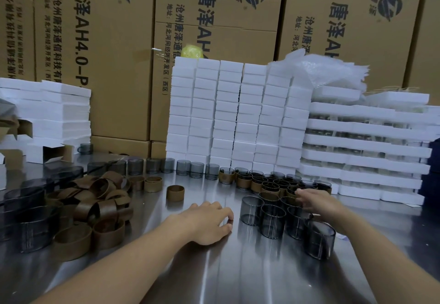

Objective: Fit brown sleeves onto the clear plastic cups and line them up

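A pile of brown sleeves [95, 203] lies on the metal table [214, 268] at the left. One brown sleeve [175, 193] stands alone near the middle. Several bare smoky clear cups [271, 220] stand in front of a cluster of sleeved cups [269, 187] at the right. My left hand [207, 222] rests on the table with its fingers loosely curled and holds nothing. My right hand [314, 200] reaches over the cluster, its fingers touching a sleeved cup; whether it grips the cup is unclear.
A row of bare cups [166, 166] runs along the back. Stacks of white boxes [238, 113] and white trays [366, 151] stand behind, with large cardboard cartons [119, 41] beyond. More dark cups [28, 220] sit at the far left.
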The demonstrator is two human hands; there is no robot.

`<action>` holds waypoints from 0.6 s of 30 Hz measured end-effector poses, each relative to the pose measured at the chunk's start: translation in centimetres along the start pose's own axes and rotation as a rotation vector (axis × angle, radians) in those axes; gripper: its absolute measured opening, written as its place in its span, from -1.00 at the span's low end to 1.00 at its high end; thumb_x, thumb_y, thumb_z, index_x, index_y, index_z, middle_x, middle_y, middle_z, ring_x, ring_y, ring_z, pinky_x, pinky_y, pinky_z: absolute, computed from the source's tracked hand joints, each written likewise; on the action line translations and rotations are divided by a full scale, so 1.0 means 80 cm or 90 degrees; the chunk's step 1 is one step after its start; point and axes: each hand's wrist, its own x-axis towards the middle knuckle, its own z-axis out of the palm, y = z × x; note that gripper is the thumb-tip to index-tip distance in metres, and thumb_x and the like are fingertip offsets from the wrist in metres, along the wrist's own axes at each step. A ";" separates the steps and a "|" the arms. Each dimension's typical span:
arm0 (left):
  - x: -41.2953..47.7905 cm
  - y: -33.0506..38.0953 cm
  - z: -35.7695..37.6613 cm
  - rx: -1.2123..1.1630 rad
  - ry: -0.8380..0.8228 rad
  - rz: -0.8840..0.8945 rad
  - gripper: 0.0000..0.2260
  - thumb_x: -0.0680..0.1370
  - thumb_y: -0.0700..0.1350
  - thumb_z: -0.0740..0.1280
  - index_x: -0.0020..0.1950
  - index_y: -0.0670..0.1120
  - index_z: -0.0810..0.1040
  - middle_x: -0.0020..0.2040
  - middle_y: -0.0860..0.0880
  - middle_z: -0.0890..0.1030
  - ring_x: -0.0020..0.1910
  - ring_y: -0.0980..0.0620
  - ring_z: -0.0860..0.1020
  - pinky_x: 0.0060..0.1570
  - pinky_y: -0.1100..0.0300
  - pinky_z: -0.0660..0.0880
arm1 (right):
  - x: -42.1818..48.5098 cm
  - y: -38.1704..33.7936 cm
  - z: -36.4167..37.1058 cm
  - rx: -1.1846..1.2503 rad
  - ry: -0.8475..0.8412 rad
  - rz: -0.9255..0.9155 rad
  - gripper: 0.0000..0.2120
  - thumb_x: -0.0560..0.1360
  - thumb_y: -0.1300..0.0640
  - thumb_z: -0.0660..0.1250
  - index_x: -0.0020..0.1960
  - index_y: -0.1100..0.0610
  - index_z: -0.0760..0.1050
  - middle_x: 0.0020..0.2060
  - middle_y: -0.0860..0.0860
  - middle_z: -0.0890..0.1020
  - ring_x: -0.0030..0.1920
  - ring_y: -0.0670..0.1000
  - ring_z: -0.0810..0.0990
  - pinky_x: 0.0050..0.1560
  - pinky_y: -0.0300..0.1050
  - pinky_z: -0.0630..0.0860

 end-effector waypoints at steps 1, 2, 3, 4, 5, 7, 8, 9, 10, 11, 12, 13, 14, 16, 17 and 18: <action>0.000 0.000 0.000 0.000 0.000 0.000 -0.62 0.77 0.20 0.07 0.55 0.14 0.36 0.51 -0.06 0.42 0.46 -0.15 0.38 0.40 -0.14 0.28 | -0.003 -0.008 0.001 -0.010 -0.004 -0.014 -0.70 0.73 -0.18 0.27 0.31 -0.04 0.60 0.26 -0.02 0.65 0.12 -0.04 0.61 0.11 0.03 0.55; 0.000 0.000 0.000 0.001 0.000 0.001 -0.62 0.77 0.20 0.07 0.55 0.14 0.36 0.51 -0.06 0.42 0.46 -0.15 0.38 0.40 -0.13 0.28 | -0.005 -0.016 0.004 -0.033 0.000 -0.037 -0.71 0.72 -0.20 0.28 0.27 -0.06 0.61 0.25 -0.03 0.65 0.13 -0.02 0.61 0.10 -0.01 0.53; 0.000 0.000 0.001 0.000 0.000 0.001 -0.62 0.77 0.20 0.07 0.55 0.14 0.36 0.51 -0.06 0.42 0.46 -0.15 0.38 0.41 -0.13 0.28 | -0.006 -0.023 0.008 -0.070 0.012 -0.070 -0.73 0.72 -0.19 0.30 0.25 -0.06 0.62 0.24 -0.04 0.66 0.18 0.00 0.61 0.15 -0.01 0.50; 0.000 0.000 0.001 0.000 0.002 0.002 -0.62 0.77 0.20 0.07 0.54 0.14 0.37 0.51 -0.06 0.42 0.46 -0.15 0.38 0.41 -0.14 0.28 | -0.008 -0.031 0.014 -0.121 0.024 -0.107 -0.75 0.72 -0.17 0.31 0.24 -0.05 0.64 0.23 -0.05 0.67 0.22 0.01 0.61 0.20 -0.01 0.48; 0.000 -0.001 0.001 0.000 0.003 0.003 -0.62 0.77 0.20 0.07 0.54 0.14 0.37 0.51 -0.06 0.43 0.46 -0.15 0.38 0.41 -0.14 0.29 | -0.011 -0.039 0.022 -0.181 0.033 -0.142 -0.75 0.71 -0.15 0.33 0.24 -0.04 0.66 0.21 -0.06 0.68 0.24 0.02 0.61 0.22 -0.02 0.47; 0.002 -0.001 0.001 -0.001 0.005 0.003 -0.62 0.77 0.21 0.07 0.54 0.14 0.37 0.51 -0.06 0.43 0.46 -0.15 0.38 0.40 -0.14 0.29 | -0.022 -0.056 0.039 -0.292 0.052 -0.201 -0.70 0.71 -0.16 0.32 0.26 -0.01 0.68 0.19 -0.06 0.70 0.23 0.03 0.62 0.24 0.00 0.52; 0.002 -0.001 0.002 0.000 0.005 0.003 -0.62 0.76 0.21 0.07 0.54 0.15 0.37 0.51 -0.05 0.43 0.46 -0.15 0.38 0.40 -0.14 0.29 | -0.028 -0.066 0.049 -0.336 0.063 -0.228 -0.67 0.70 -0.18 0.32 0.25 0.00 0.70 0.19 -0.05 0.71 0.21 0.03 0.64 0.27 0.03 0.55; 0.003 -0.001 0.002 0.001 0.003 0.002 -0.62 0.76 0.21 0.07 0.55 0.15 0.36 0.51 -0.05 0.43 0.46 -0.15 0.38 0.40 -0.14 0.30 | -0.037 -0.075 0.059 -0.373 0.071 -0.255 -0.65 0.69 -0.22 0.31 0.21 -0.01 0.72 0.17 -0.06 0.71 0.18 0.02 0.65 0.27 0.06 0.58; 0.003 -0.001 0.002 0.002 0.002 0.000 -0.61 0.76 0.22 0.07 0.55 0.15 0.36 0.51 -0.06 0.43 0.46 -0.16 0.38 0.40 -0.14 0.30 | -0.046 -0.083 0.070 -0.412 0.073 -0.278 -0.62 0.67 -0.26 0.30 0.19 -0.03 0.72 0.16 -0.06 0.70 0.15 0.01 0.65 0.25 0.09 0.60; 0.003 -0.001 0.002 0.003 0.002 -0.003 -0.61 0.76 0.22 0.07 0.55 0.15 0.36 0.51 -0.06 0.43 0.47 -0.16 0.38 0.40 -0.15 0.30 | -0.054 -0.089 0.081 -0.455 0.069 -0.298 -0.59 0.65 -0.30 0.28 0.19 -0.05 0.71 0.18 -0.06 0.67 0.15 0.02 0.64 0.24 0.09 0.60; 0.002 -0.001 0.002 0.003 0.002 -0.006 -0.61 0.76 0.22 0.07 0.55 0.15 0.36 0.51 -0.06 0.43 0.47 -0.16 0.39 0.40 -0.15 0.30 | -0.062 -0.094 0.092 -0.500 0.061 -0.315 -0.57 0.64 -0.33 0.27 0.23 -0.06 0.70 0.22 -0.04 0.64 0.20 0.04 0.61 0.26 0.09 0.58; 0.002 0.000 0.001 0.002 0.002 -0.010 -0.60 0.76 0.23 0.08 0.56 0.16 0.36 0.50 -0.06 0.43 0.47 -0.16 0.39 0.40 -0.15 0.31 | -0.069 -0.097 0.103 -0.541 0.048 -0.330 -0.55 0.63 -0.34 0.27 0.28 -0.07 0.68 0.28 -0.02 0.61 0.27 0.06 0.57 0.31 0.08 0.55; 0.001 0.001 0.000 0.000 0.003 -0.015 -0.59 0.75 0.23 0.08 0.57 0.16 0.35 0.51 -0.06 0.44 0.47 -0.16 0.40 0.40 -0.15 0.33 | -0.075 -0.098 0.114 -0.573 0.033 -0.344 -0.54 0.63 -0.33 0.28 0.35 -0.08 0.65 0.35 -0.01 0.57 0.35 0.08 0.52 0.36 0.08 0.51; 0.001 0.004 -0.001 -0.007 0.021 -0.041 -0.50 0.73 0.27 0.12 0.63 0.12 0.32 0.52 -0.06 0.46 0.49 -0.17 0.42 0.40 -0.16 0.37 | -0.082 -0.097 0.134 -0.595 0.007 -0.371 -0.52 0.64 -0.28 0.32 0.44 -0.05 0.60 0.43 0.01 0.53 0.46 0.10 0.44 0.45 0.07 0.43; 0.001 0.006 -0.002 -0.021 0.038 -0.063 -0.44 0.70 0.30 0.16 0.65 0.10 0.29 0.52 -0.07 0.48 0.48 -0.17 0.44 0.38 -0.16 0.40 | -0.084 -0.097 0.142 -0.586 -0.003 -0.384 -0.53 0.64 -0.25 0.34 0.46 -0.06 0.58 0.46 0.02 0.51 0.50 0.10 0.40 0.49 0.06 0.38; 0.001 0.008 -0.002 -0.045 0.058 -0.086 -0.39 0.66 0.34 0.20 0.64 0.09 0.29 0.48 -0.08 0.52 0.44 -0.17 0.48 0.32 -0.14 0.43 | -0.085 -0.098 0.148 -0.564 -0.015 -0.397 -0.55 0.64 -0.22 0.35 0.46 -0.07 0.58 0.48 0.02 0.49 0.53 0.10 0.36 0.53 0.05 0.34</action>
